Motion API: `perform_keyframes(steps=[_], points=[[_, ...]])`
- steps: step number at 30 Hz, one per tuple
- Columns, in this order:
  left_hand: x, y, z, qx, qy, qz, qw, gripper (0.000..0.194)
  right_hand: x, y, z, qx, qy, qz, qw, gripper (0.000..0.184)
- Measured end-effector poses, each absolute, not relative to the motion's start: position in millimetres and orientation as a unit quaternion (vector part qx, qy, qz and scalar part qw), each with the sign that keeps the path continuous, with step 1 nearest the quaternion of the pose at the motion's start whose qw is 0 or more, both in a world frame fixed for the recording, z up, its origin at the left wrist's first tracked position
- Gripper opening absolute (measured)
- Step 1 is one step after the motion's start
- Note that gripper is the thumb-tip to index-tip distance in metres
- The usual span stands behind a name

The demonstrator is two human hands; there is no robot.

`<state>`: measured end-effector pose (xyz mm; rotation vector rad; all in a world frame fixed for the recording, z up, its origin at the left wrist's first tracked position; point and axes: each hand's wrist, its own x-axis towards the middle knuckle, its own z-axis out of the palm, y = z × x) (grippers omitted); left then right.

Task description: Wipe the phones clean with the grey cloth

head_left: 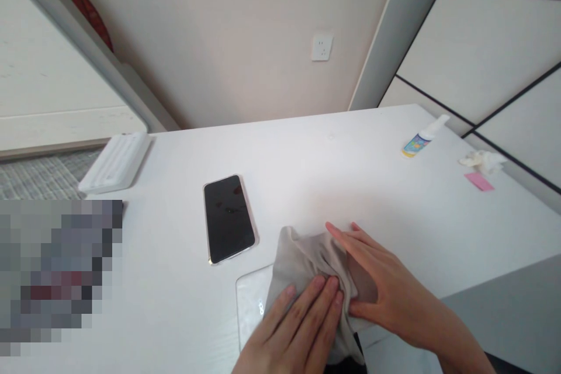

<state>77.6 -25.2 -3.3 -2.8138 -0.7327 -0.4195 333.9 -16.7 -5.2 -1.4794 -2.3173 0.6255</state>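
Note:
A crumpled grey cloth (302,257) lies near the front of the white table, under both hands. My left hand (298,327) rests flat on it with its fingers stretched out. At the cloth's right side, my right hand (390,286) is open, thumb and fingers spread apart, the thumb touching the folds. A clear, flat, round-cornered piece (252,298) with small lettering shows from under the cloth's left edge; the rest of it is covered. Just beyond lies a phone (228,219) with a dark screen and a clear edge. Something black (346,365) shows below the cloth.
On the white table (175,315), a white ridged box (117,162) sits at the far left. A small spray bottle (423,137), a crumpled tissue (482,160) and a pink slip (479,182) lie at the right. A wall socket (322,47) is behind.

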Motion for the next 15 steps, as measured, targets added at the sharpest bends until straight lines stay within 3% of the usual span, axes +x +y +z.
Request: perform_keyframes(steps=[3, 8, 12, 15], points=[[94, -16, -2, -0.953, -0.256, -0.147, 0.066, 0.044, 333, -16, -6, -0.505, -0.819, 0.215, 0.168, 0.109], [111, -4, 2, -0.95, -0.261, -0.16, 0.062, 0.095, 336, -18, -16, -0.525, -0.807, 0.204, 0.176, 0.103], [104, -5, 6, -0.949, -0.275, -0.129, 0.082, 0.093, 336, -17, -17, -0.515, -0.801, 0.237, 0.195, 0.1], [81, -7, 8, -0.946, -0.283, -0.083, 0.132, 0.093, 334, -14, -11, -0.524, -0.779, 0.288, 0.191, 0.112]])
